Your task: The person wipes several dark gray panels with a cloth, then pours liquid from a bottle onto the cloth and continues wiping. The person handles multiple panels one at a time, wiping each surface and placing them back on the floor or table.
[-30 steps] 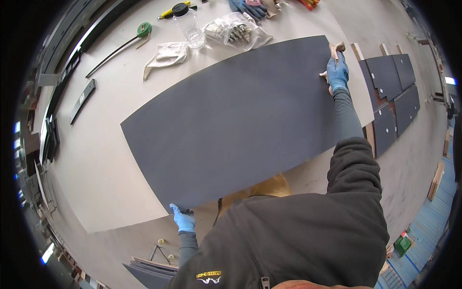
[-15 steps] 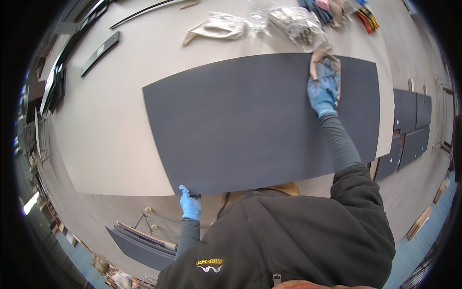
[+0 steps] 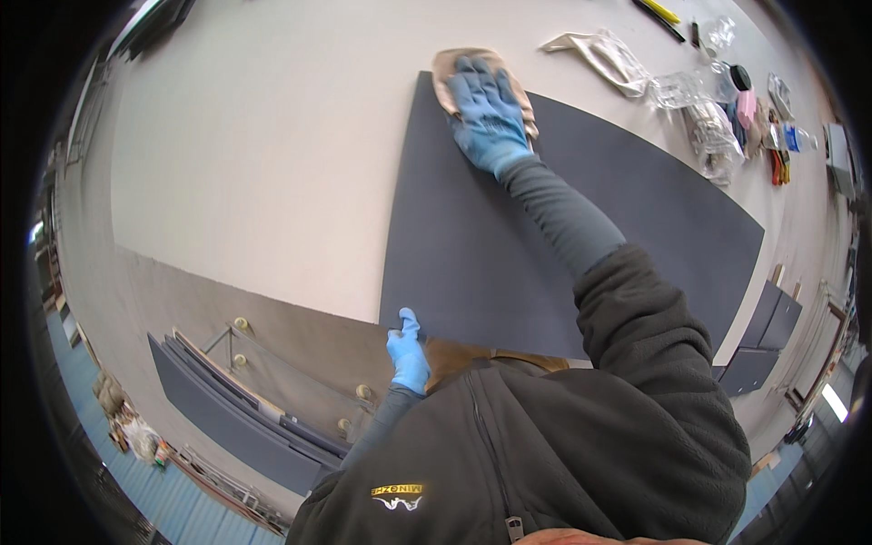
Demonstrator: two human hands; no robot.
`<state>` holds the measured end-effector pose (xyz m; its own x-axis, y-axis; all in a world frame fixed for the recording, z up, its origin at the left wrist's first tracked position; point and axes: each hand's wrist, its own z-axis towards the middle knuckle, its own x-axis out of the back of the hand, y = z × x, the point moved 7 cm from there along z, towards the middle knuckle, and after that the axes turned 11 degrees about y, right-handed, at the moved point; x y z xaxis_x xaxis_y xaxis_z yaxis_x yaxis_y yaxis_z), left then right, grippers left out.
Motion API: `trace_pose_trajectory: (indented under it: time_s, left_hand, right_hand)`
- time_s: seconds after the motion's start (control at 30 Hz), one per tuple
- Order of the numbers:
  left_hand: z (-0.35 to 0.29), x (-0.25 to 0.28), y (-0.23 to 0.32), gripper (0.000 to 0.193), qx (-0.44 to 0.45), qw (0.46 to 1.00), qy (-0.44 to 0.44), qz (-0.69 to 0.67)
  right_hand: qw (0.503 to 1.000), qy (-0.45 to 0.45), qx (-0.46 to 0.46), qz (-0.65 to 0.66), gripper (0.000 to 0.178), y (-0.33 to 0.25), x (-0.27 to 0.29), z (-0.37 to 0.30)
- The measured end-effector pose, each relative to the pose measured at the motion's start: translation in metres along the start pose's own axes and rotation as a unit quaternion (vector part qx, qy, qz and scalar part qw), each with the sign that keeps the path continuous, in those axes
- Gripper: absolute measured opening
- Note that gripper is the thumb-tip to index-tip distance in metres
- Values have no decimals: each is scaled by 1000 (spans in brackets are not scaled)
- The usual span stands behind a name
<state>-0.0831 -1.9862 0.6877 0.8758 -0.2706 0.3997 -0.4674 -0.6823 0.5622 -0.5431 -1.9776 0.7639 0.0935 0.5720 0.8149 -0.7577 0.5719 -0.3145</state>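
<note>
A large dark grey flat panel [image 3: 481, 245] lies on a pale tabletop, its near edge close to my body. My right hand [image 3: 490, 118], in a blue-coated glove, presses a beige cloth [image 3: 463, 59] at the panel's far left corner. The fingers lie along the cloth, which sticks out past the panel's far edge. In a light blue glove, my left hand [image 3: 409, 352] grips the panel's near edge by the left corner. Its thumb shows on top, and the fingers under the edge are hidden.
A white cloth [image 3: 604, 59], clear plastic packaging [image 3: 713, 136] and a plastic bottle [image 3: 799, 139] lie at the far right of the tabletop [image 3: 254, 163]. Dark panels [image 3: 227, 409] lie stacked on a wheeled rack at lower left. More panels [image 3: 767, 327] stand at right.
My right hand has slid the cloth left across the panel, from near its far right to the far left corner. My left hand stays at the near edge. The view has turned.
</note>
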Motion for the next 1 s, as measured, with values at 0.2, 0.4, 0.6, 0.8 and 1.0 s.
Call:
trace_pose_trajectory:
  time_s: [0.2,0.4,0.6,0.8,1.0]
  left_hand:
    - [-1,9,7,56,-26,995,13,92]
    - [-2,-8,1,58,64,977,-143,-145]
    - [26,61,15,107,97,898,-320,-287]
    - [-3,195,96,81,-308,935,145,-96]
    - [-74,141,66,92,-586,782,80,199]
  right_hand:
    - [989,-95,103,38,51,-65,-15,-1]
    - [943,-170,220,182,64,-190,16,-133]
    - [875,-239,265,328,54,-289,48,-261]
    - [452,-634,-320,540,51,-305,55,-336]
    - [425,-478,-379,669,46,-328,98,-254]
